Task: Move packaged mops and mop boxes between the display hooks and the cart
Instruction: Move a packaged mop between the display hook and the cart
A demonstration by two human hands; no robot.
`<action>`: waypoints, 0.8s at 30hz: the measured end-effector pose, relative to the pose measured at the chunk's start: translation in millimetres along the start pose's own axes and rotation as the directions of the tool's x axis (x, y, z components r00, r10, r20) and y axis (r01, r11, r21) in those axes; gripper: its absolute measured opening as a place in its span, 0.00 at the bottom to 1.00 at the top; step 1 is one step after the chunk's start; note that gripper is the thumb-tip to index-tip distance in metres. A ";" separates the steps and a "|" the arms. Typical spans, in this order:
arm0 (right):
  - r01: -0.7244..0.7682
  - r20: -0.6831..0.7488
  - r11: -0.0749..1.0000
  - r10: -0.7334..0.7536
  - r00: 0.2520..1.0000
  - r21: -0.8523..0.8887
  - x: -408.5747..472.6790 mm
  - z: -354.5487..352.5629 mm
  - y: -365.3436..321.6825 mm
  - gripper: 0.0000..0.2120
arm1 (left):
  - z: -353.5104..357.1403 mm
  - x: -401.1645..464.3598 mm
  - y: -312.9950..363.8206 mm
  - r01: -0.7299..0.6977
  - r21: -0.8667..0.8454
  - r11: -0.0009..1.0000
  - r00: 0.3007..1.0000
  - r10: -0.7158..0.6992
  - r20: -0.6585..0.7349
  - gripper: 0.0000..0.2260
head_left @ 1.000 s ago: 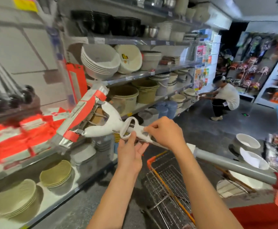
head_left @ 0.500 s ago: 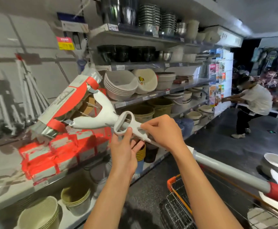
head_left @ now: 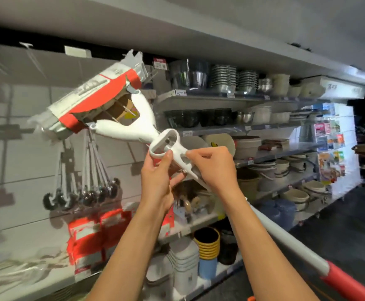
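Note:
I hold a packaged mop (head_left: pixel 103 105) up in front of the wall display, its red-and-white wrapped head tilted toward the upper left. My left hand (head_left: pixel 158 177) pinches the white plastic lever loop (head_left: pixel 163 144) from below. My right hand (head_left: pixel 215 168) grips the white neck where the grey pole (head_left: pixel 285 240) starts; the pole runs down to the lower right and ends in a red grip (head_left: pixel 348 283). Red-and-white mop boxes (head_left: pixel 90 237) are stacked on the shelf below. Other mops (head_left: pixel 86 183) hang from hooks on the slat wall behind.
Shelves to the right carry stacked bowls (head_left: pixel 225 79), tubs (head_left: pixel 246 146) and buckets (head_left: pixel 207 244). A white shelf edge (head_left: pixel 188 229) runs under the boxes. The dark aisle floor (head_left: pixel 340 224) lies at right. Only an orange corner (head_left: pixel 251 298) shows at the bottom edge.
The mop has been raised and its head now sits higher against the wall display. My view has tilted up, so the cart and the person down the aisle have dropped out of sight.

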State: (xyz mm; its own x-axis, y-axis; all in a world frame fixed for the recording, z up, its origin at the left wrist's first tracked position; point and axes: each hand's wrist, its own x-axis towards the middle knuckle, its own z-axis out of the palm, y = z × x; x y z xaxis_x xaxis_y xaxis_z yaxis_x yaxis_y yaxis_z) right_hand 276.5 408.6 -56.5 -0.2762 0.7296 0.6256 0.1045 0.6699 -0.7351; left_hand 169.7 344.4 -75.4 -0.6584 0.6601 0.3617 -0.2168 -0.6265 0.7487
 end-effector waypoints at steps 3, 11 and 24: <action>0.025 -0.004 0.986 -0.025 1.000 0.166 5.0 10.5 -15.4 0.06 | 2.2 7.6 22.6 -0.083 0.037 0.996 0.997 0.083 0.001 0.14; 0.103 -0.048 0.829 -0.092 0.995 0.549 8.6 48.8 -41.8 0.10 | -7.7 25.3 74.2 -0.283 0.195 0.939 0.957 0.263 0.123 0.15; -0.043 0.234 0.675 -0.195 0.952 0.737 22.8 93.2 -81.9 0.12 | -47.8 12.5 124.7 -0.374 0.289 0.881 0.925 0.377 0.048 0.15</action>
State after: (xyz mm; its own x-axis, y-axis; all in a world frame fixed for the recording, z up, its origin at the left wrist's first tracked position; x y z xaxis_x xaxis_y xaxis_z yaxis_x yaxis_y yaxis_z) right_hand 172.6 357.6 -6.3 -0.5074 0.5320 0.6779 -0.6215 0.3191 -0.7155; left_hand 99.9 254.7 -4.0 -0.6565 0.3941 0.6432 0.2634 -0.6793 0.6850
